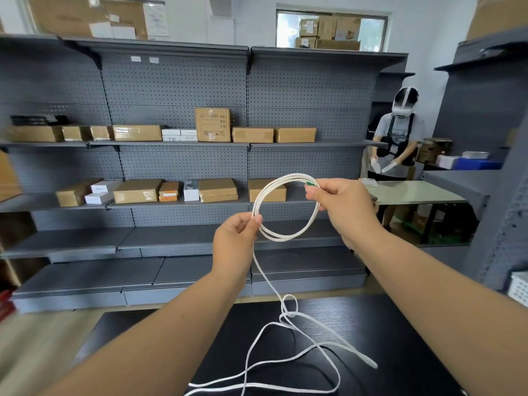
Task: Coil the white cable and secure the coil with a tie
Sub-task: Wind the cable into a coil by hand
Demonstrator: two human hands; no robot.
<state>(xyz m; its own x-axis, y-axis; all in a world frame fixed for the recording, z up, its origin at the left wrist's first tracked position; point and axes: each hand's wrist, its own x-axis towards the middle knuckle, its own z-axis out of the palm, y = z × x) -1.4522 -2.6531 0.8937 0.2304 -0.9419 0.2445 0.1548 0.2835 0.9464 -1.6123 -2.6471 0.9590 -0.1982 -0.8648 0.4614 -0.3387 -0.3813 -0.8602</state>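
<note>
A thin white cable (285,237) is partly wound into a small round coil held up in front of me, above the dark table. My right hand (340,204) pinches the coil's upper right side, where a green connector (309,183) shows between the fingers. My left hand (237,238) pinches the coil's lower left side. From the left hand the loose cable (288,312) hangs down and lies in tangled loops on the table. No tie is visible.
The black table (385,338) fills the foreground. Behind it stand grey pegboard shelves (177,167) with cardboard boxes. At the right a person wearing a headset (398,138) stands by a light table (414,191). A white basket (518,287) sits at the right edge.
</note>
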